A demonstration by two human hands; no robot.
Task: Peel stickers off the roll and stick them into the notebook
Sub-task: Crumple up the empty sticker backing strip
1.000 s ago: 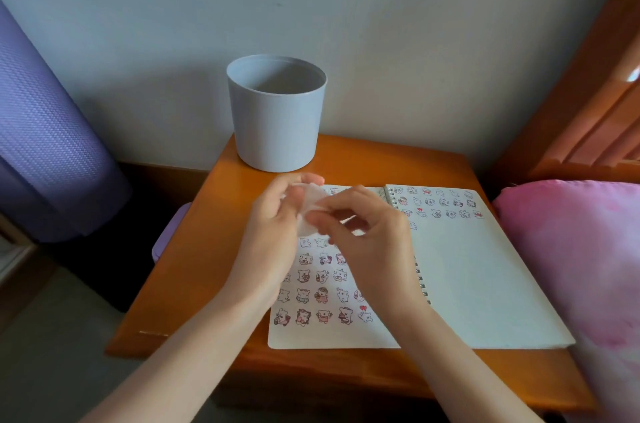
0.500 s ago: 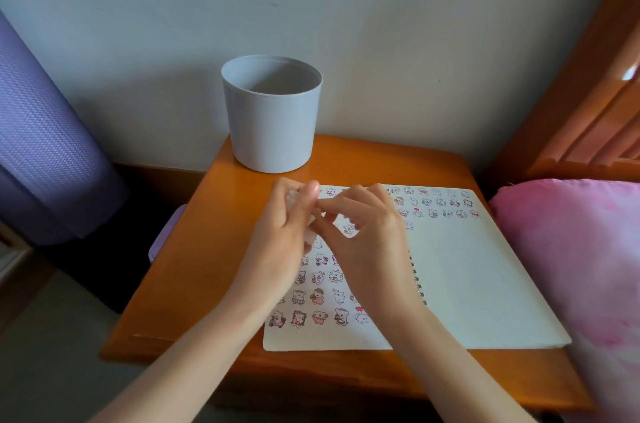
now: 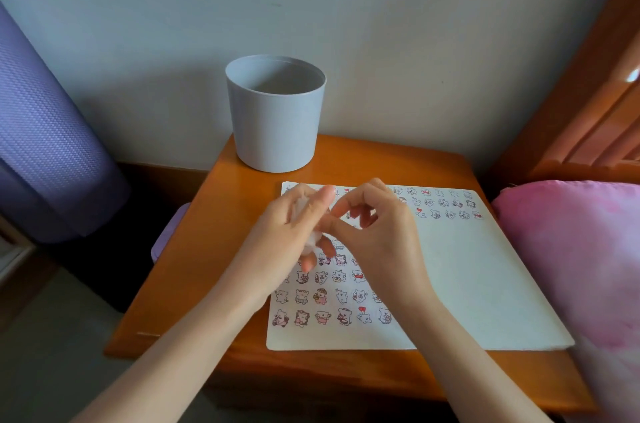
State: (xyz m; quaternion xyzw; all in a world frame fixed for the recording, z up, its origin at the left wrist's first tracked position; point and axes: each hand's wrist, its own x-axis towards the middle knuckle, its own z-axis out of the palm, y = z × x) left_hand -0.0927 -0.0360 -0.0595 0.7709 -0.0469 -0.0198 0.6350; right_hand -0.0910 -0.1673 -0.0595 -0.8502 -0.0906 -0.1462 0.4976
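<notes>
An open spiral notebook (image 3: 485, 284) lies on the small wooden table (image 3: 214, 249). Its left page carries several rows of small cartoon stickers; the right page has rows only along its top. My left hand (image 3: 291, 235) hovers over the left page, closed around a small white sticker roll (image 3: 313, 239) that is mostly hidden by its fingers. My right hand (image 3: 377, 235) sits just beside it, thumb and forefinger pinched at the roll's edge. Whether a sticker is between those fingertips cannot be made out.
A grey plastic cup-shaped bin (image 3: 275, 114) stands at the table's back left, against the wall. A pink pillow (image 3: 575, 256) presses the table's right side under a wooden headboard (image 3: 588, 93). A purple rolled mat (image 3: 45, 131) leans at the left.
Both hands have dropped slightly lower over the left page and stayed together at the roll. The right hand's fingers have curled more into a pinch.
</notes>
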